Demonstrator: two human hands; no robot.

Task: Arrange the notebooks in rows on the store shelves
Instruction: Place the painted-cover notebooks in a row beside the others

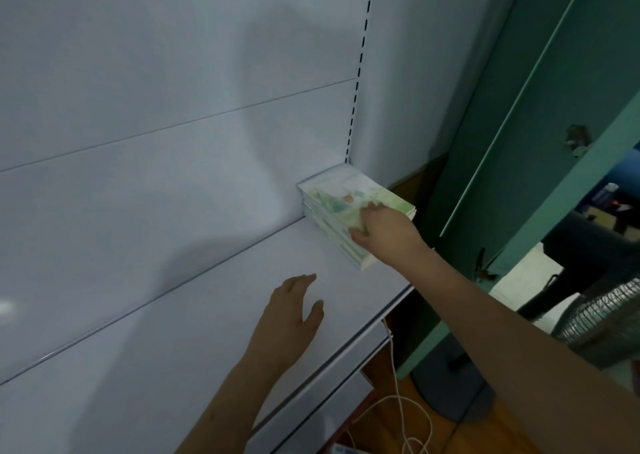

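A stack of notebooks (pixel 332 199) with pale green illustrated covers lies flat at the far right end of a white store shelf (pixel 194 332), against the back panel. My right hand (pixel 382 228) reaches in from the right and grips the near edge of the stack, thumb at its side and fingers over the top cover. My left hand (pixel 294 318) hovers over or rests on the bare shelf surface in front of the stack, fingers straight and spread, holding nothing.
The white back panel (pixel 156 107) has a slotted upright (pixel 360 62) at its right. A green partition (pixel 519 142) stands right of the shelf. A white cable (pixel 398 401) hangs to the wooden floor beside a standing fan (pixel 602 318).
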